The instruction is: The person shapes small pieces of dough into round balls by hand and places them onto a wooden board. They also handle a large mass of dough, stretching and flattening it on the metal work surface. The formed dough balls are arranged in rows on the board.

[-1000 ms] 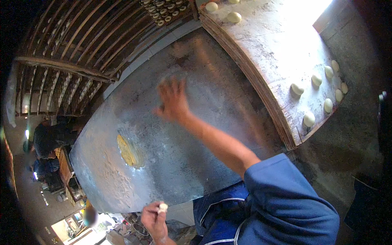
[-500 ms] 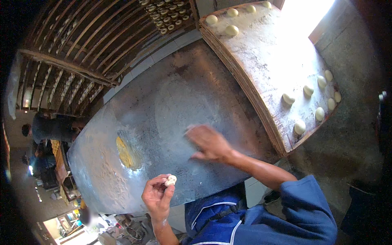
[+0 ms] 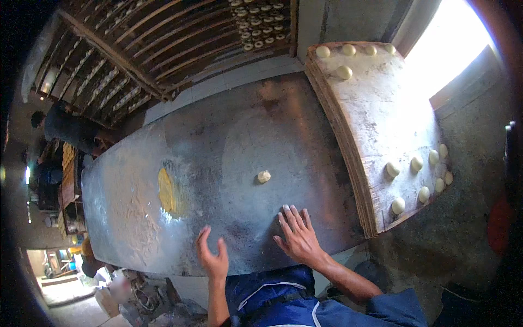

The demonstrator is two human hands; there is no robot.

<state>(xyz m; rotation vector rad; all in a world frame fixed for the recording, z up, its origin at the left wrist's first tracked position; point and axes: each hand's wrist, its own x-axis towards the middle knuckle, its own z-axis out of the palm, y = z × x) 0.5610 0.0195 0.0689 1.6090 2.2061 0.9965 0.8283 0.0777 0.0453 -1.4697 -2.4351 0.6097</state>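
At the near edge, the wearer's white-piped blue garment (image 3: 272, 302) meets the metal-grey work table (image 3: 201, 131). The two hands are apart from each other and from the dough. The left hand (image 3: 213, 253) is raised at the table's near edge, its thumb and fingers parted around bare space. The right hand (image 3: 297, 233) is spread palm down, fingers pointing away from the body; whether it touches the tabletop cannot be told. Beyond it, a small, lumpy piece of dough (image 3: 263, 176) lies alone on the mid-table surface. To its left is a smeared yellow mass (image 3: 166, 192), and farther left a patch of pale, caked residue (image 3: 133, 218). At the right end rises a stack of wooden boards (image 3: 357, 128). The flour-dusted top board bears smooth dough balls (image 3: 393, 169): two rows of four toward the near end, and a row of four plus a fifth at the far end. Farther off, a slatted wooden rack (image 3: 111, 50) carries ring-shaped pieces (image 3: 262, 25); at far left stands a co-worker in dark clothing (image 3: 70, 128).
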